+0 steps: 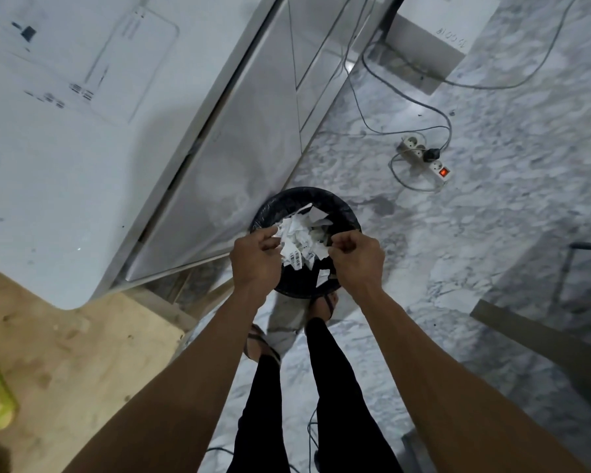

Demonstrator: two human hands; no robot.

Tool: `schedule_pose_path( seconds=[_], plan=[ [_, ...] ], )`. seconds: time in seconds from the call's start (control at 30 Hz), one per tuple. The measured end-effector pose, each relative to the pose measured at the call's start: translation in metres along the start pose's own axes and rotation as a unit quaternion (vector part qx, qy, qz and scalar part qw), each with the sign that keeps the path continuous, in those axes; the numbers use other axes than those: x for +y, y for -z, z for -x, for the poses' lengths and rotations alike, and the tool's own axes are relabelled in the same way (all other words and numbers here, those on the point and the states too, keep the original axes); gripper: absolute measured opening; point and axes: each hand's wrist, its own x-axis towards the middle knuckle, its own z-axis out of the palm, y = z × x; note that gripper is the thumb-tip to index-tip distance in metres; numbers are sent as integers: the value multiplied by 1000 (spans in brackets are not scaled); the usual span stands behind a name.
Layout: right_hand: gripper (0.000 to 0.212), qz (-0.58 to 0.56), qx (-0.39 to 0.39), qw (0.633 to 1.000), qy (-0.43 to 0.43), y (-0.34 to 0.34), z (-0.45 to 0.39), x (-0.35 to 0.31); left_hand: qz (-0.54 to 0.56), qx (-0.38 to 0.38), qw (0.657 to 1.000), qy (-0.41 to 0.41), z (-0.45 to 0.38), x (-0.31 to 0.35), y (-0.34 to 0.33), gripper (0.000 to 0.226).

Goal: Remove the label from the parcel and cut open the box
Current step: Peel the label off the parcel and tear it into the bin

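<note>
Both my hands are held over a round black waste bin (287, 201) standing on the floor. My left hand (255, 256) and my right hand (355, 256) pinch a torn white label (296, 244) between them; a barcode shows on one hanging strip. Several white paper scraps lie inside the bin below. The parcel box is not in view.
A large white box (65, 131) lies on a plywood table (58, 353) at the left. A steel cabinet (253, 131) stands behind the bin. A power strip (423, 158) with a lit red switch and cables lie on the marble floor. My feet in sandals are just below the bin.
</note>
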Motion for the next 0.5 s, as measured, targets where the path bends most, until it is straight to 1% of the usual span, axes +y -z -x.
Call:
schedule_pose_path(
  seconds=[0.13, 0.3, 0.4, 0.5],
  plan=[
    [14, 5, -1, 1000, 1, 0, 1, 1, 46, -9, 999, 13, 0, 2, 2, 36],
    [15, 6, -5, 1000, 0, 0, 0, 0, -14, 42, 999, -7, 2, 6, 3, 21],
    [14, 2, -7, 1000, -3, 1, 0, 0, -35, 45, 998, -10, 2, 6, 4, 13],
    [14, 5, -9, 1000, -1, 1, 0, 0, -38, 40, 998, -18, 2, 5, 4, 12]
  ],
)
